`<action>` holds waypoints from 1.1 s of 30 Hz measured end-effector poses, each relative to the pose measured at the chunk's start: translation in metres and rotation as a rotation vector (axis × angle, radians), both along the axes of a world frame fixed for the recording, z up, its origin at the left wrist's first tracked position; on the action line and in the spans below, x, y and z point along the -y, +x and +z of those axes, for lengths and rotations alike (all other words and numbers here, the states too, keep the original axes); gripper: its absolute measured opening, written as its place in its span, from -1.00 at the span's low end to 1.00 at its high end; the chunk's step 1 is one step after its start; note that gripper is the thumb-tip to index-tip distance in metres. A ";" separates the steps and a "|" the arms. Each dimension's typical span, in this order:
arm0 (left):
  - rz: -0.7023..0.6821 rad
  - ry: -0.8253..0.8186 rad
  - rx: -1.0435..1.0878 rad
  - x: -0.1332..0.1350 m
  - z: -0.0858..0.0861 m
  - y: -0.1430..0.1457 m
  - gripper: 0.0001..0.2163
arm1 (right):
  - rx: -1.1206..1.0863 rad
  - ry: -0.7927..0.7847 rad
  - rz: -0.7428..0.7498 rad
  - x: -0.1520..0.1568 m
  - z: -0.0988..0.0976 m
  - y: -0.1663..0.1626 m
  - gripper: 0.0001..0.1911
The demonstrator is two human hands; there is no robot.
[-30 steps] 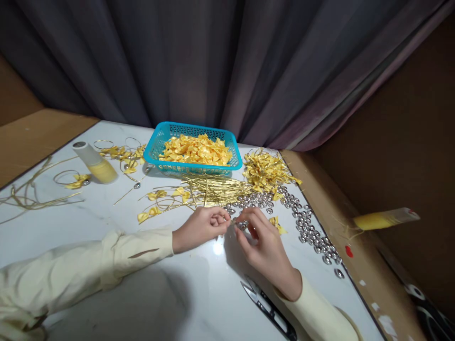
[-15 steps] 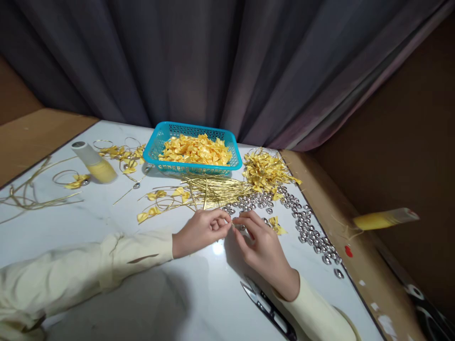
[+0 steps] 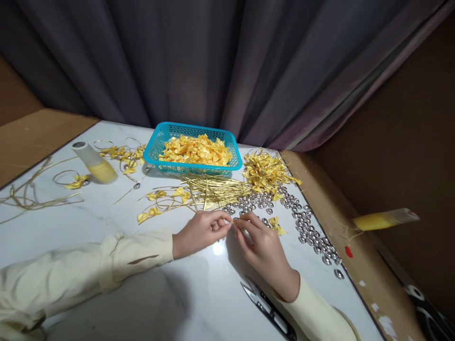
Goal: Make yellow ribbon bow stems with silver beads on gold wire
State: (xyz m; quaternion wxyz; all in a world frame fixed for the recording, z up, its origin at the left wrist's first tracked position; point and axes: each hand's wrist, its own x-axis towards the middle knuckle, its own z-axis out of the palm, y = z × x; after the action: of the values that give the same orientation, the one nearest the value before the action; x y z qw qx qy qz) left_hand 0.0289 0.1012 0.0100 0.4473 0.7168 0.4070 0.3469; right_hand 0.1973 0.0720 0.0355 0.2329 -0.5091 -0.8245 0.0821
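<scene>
My left hand (image 3: 201, 232) rests on the white table (image 3: 106, 227), its fingers curled and pinched at the tips on a thin gold wire (image 3: 232, 221). My right hand (image 3: 261, 248) meets it from the right, fingers pinched on the same wire, where a small silver bead seems to sit. Both hands lie just in front of a bundle of gold wires (image 3: 213, 189) and a scatter of silver beads (image 3: 305, 227). A small yellow ribbon bow (image 3: 276, 224) lies just right of my right hand.
A blue basket (image 3: 158, 142) filled with yellow bows stands at the back. A heap of wired bows (image 3: 265, 171) lies to its right, and loose bows with wires (image 3: 121, 155) to its left. A yellow thread spool (image 3: 94, 163) lies far left. Black snips (image 3: 268, 308) lie near my right wrist.
My right hand's fingers have closed in and lowered toward the left fingertips. My left hand has barely moved.
</scene>
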 end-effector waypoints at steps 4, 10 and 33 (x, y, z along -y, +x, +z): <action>-0.018 -0.018 0.019 0.000 0.000 0.000 -0.85 | -0.003 0.019 -0.014 -0.002 -0.001 0.001 -0.76; -0.038 -0.020 0.024 0.000 0.000 -0.001 -0.78 | -0.003 -0.001 -0.026 -0.003 0.000 0.003 -0.76; -0.069 -0.116 0.072 0.001 0.002 -0.002 -0.75 | 0.058 0.079 0.011 -0.004 -0.007 0.005 -0.80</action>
State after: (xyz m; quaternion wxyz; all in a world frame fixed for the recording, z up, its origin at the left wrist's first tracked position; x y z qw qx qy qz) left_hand 0.0270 0.1001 0.0120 0.5141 0.6905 0.3851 0.3326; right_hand 0.2018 0.0765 0.0283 0.2287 -0.4970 -0.8363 0.0359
